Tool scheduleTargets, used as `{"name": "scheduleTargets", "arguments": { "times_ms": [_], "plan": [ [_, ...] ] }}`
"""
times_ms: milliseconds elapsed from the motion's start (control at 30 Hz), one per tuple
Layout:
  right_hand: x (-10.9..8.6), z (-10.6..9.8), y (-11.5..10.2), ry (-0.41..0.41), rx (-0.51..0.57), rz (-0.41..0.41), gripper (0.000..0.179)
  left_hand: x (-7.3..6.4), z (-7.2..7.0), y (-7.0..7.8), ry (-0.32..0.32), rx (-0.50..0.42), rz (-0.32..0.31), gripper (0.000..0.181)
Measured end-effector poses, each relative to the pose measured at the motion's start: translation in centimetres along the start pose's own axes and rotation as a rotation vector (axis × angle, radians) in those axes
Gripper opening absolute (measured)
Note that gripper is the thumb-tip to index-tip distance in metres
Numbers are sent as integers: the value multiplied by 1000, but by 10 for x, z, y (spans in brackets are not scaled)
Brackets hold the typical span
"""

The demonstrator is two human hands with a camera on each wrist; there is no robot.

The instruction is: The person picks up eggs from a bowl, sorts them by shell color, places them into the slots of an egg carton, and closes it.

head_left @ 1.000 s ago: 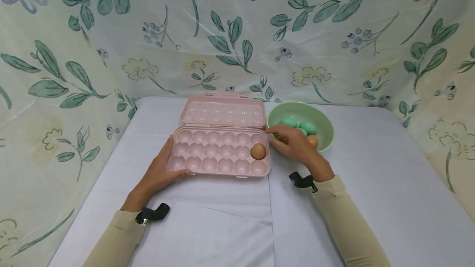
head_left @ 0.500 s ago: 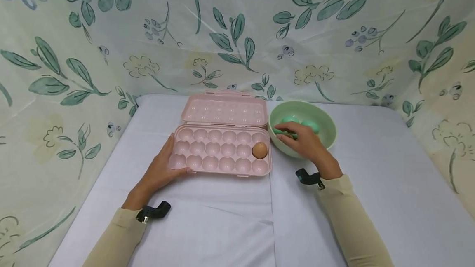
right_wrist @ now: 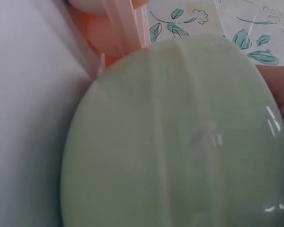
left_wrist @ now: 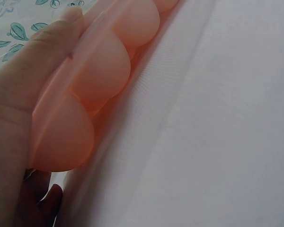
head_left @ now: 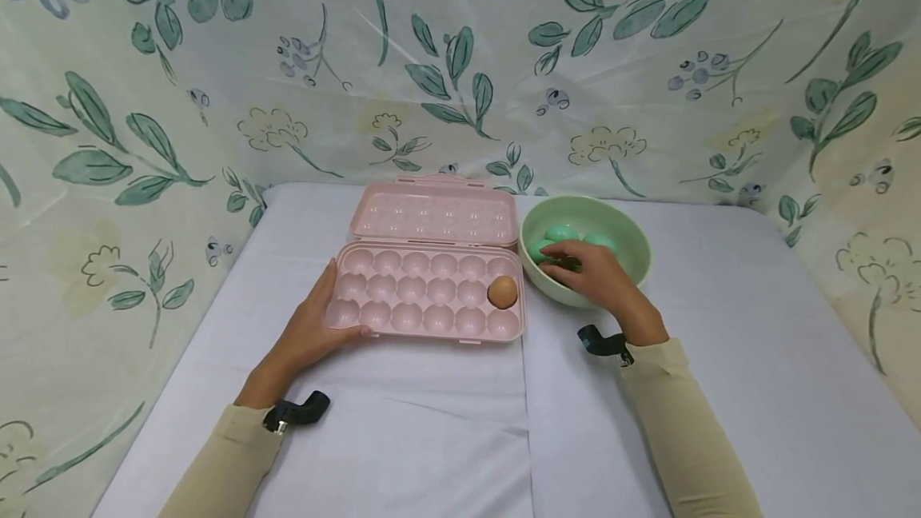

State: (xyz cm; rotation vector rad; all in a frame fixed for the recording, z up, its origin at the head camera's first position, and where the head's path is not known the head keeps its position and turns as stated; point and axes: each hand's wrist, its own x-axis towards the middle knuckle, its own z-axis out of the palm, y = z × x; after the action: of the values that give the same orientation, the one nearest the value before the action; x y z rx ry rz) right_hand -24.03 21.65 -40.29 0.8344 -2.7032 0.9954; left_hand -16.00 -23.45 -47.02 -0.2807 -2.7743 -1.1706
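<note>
A pink egg carton (head_left: pixel 424 290) lies with its lid folded back on the white cloth. One brown egg (head_left: pixel 502 292) sits in its middle row at the right end. My left hand (head_left: pixel 316 318) grips the carton's left end, its thumb along the front edge. In the left wrist view, the thumb (left_wrist: pixel 42 54) lies along the carton's side (left_wrist: pixel 104 66). My right hand (head_left: pixel 593 270) reaches over the near rim of a green bowl (head_left: pixel 626 242), fingers bent down among green eggs (head_left: pixel 561 233). Whether they hold an egg is hidden. The bowl's outside (right_wrist: pixel 170 142) fills most of the right wrist view.
The carton's lid (head_left: pixel 435 214) leans back behind it, close to the bowl's left side. A floral curtain (head_left: pixel 460 62) hangs behind the table and along both sides. White cloth (head_left: pixel 403 430) covers the table, with a crease running toward the front.
My right hand has gone from the carton's right edge into the bowl, then shifted slightly to the right there. My left hand keeps its grip on the carton.
</note>
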Motion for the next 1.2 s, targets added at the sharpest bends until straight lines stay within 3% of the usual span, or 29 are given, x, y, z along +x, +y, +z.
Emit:
{"name": "scheduleTargets", "arguments": {
  "times_ms": [500, 833, 1200],
  "plan": [
    [1, 2, 2, -68, -58, 66, 28, 0, 1, 0, -1, -1, -4, 131],
    [3, 0, 0, -136, -39, 120, 32, 0, 0, 1, -9, 7, -3, 130],
    [4, -1, 1, -159, -17, 133, 31, -1, -1, 4, -8, 10, -4, 130]
  ]
}}
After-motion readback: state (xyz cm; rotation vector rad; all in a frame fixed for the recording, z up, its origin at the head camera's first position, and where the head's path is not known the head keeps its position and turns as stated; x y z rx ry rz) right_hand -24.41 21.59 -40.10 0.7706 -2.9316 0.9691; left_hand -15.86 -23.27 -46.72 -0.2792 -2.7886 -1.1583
